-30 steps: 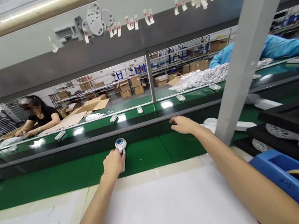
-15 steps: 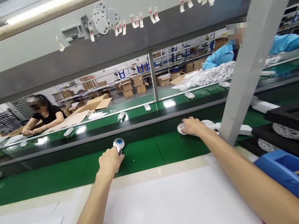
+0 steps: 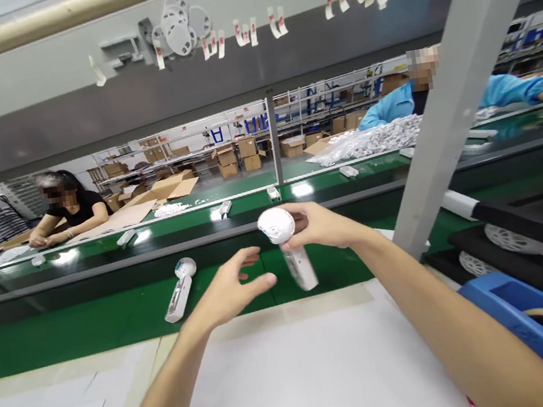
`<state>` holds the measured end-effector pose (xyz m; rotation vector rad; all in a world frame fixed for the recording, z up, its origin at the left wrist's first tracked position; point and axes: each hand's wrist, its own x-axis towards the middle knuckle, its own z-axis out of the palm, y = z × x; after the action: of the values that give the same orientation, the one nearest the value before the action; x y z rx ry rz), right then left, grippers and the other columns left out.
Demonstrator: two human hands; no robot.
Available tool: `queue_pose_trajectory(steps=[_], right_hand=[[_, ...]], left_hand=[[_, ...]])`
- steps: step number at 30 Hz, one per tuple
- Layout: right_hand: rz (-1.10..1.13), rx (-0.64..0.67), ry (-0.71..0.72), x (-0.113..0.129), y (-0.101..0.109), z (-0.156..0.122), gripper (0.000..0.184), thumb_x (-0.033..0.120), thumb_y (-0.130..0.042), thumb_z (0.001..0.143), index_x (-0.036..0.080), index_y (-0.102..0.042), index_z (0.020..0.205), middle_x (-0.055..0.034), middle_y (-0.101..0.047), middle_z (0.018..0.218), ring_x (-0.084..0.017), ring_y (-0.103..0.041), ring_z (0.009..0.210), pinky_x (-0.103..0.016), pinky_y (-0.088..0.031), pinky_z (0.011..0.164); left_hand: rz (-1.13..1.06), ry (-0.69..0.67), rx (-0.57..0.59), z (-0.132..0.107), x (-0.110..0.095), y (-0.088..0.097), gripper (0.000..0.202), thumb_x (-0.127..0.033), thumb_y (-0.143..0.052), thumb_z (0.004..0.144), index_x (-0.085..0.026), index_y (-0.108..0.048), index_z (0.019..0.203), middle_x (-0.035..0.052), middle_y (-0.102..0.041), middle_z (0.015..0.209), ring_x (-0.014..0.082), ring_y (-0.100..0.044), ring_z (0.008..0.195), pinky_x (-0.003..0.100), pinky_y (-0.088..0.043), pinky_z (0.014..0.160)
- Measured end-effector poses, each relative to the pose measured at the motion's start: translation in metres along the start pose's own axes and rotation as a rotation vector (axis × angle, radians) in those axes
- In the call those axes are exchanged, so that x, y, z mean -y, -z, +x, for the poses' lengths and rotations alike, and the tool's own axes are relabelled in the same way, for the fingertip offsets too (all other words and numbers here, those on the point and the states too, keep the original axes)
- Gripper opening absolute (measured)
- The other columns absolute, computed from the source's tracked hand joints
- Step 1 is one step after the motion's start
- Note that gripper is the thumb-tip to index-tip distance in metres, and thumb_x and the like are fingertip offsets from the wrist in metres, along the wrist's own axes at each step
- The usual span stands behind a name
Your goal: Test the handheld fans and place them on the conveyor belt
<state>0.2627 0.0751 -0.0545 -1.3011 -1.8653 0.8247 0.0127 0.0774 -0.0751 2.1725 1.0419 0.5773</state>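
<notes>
My right hand (image 3: 312, 223) grips a white handheld fan (image 3: 302, 270) by its round head, with the handle hanging down and tilted over the green conveyor belt (image 3: 124, 305). Just left of it, my left hand (image 3: 235, 286) is open, thumb and fingers apart and nothing between them. A second handheld fan (image 3: 178, 299) lies on the belt beyond my left wrist, its round head pointing away from me and its handle showing an opened inside.
White sheets cover the bench (image 3: 296, 375) before me. A grey post (image 3: 433, 100) slants down on the right, near black trays (image 3: 500, 245) with fan parts and a blue bin (image 3: 531, 328). Across a second belt, two co-workers (image 3: 75, 207) sit; white housings (image 3: 226, 208) lie on that belt.
My left hand has let go of a fan, opened and moved right; that fan now lies further left. My right hand has lifted a fan off the belt and brought it left.
</notes>
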Motion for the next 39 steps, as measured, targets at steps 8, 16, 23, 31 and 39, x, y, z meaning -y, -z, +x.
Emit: queue_pose_trajectory(steps=[8, 16, 23, 31, 39], right_hand=[[0.148, 0.020, 0.168, 0.038, -0.001, -0.023, 0.086, 0.037, -0.079, 0.079, 0.033, -0.036, 0.153, -0.0040, -0.048, 0.153, -0.026, -0.050, 0.137, -0.036, -0.050, 0.107], [-0.753, -0.031, -0.737, -0.054, 0.039, -0.012, 0.070, 0.009, -0.073, 0.071, 0.018, -0.056, 0.138, -0.0232, -0.048, 0.144, -0.046, -0.054, 0.125, -0.056, -0.050, 0.095], [-0.871, 0.006, -0.973, -0.083, 0.028, -0.007, 0.061, 0.017, -0.074, 0.081, 0.019, -0.053, 0.138, -0.0154, -0.043, 0.149, -0.038, -0.043, 0.136, -0.055, -0.047, 0.101], [-0.801, 0.014, -0.948, -0.110, 0.025, -0.003, 0.044, 0.025, -0.075, 0.084, 0.016, -0.062, 0.125, -0.0120, -0.059, 0.132, -0.029, -0.059, 0.118, -0.050, -0.052, 0.096], [-0.439, -0.273, -0.686, -0.098, 0.024, 0.005, 0.031, 0.041, -0.073, 0.075, 0.017, -0.064, 0.093, -0.0154, -0.071, 0.104, -0.036, -0.067, 0.103, -0.043, -0.053, 0.081]], left_hand=[[-0.788, 0.076, -0.060, -0.017, -0.034, -0.011, 0.053, -0.045, -0.085, 0.070, -0.019, -0.052, 0.102, -0.0024, -0.062, 0.068, 0.0162, -0.064, 0.052, 0.029, -0.054, 0.050], [-0.878, 0.061, -0.155, -0.020, -0.041, 0.004, 0.057, -0.036, -0.075, 0.080, -0.026, -0.043, 0.126, 0.0010, -0.063, 0.096, 0.0141, -0.064, 0.070, 0.029, -0.057, 0.060], [-0.984, -0.115, -0.003, -0.024, -0.043, 0.006, 0.090, -0.013, -0.072, 0.075, -0.033, -0.019, 0.144, 0.0006, -0.061, 0.105, 0.0171, -0.066, 0.084, 0.045, -0.062, 0.079], [-0.992, -0.201, 0.007, -0.027, -0.044, 0.008, 0.097, -0.007, -0.077, 0.072, -0.037, -0.019, 0.144, 0.0027, -0.057, 0.111, 0.0179, -0.064, 0.091, 0.040, -0.061, 0.078], [-0.881, -0.210, -0.084, -0.032, -0.046, 0.007, 0.101, -0.013, -0.075, 0.077, -0.042, -0.013, 0.151, 0.0016, -0.060, 0.109, 0.0167, -0.062, 0.090, 0.032, -0.056, 0.079]])
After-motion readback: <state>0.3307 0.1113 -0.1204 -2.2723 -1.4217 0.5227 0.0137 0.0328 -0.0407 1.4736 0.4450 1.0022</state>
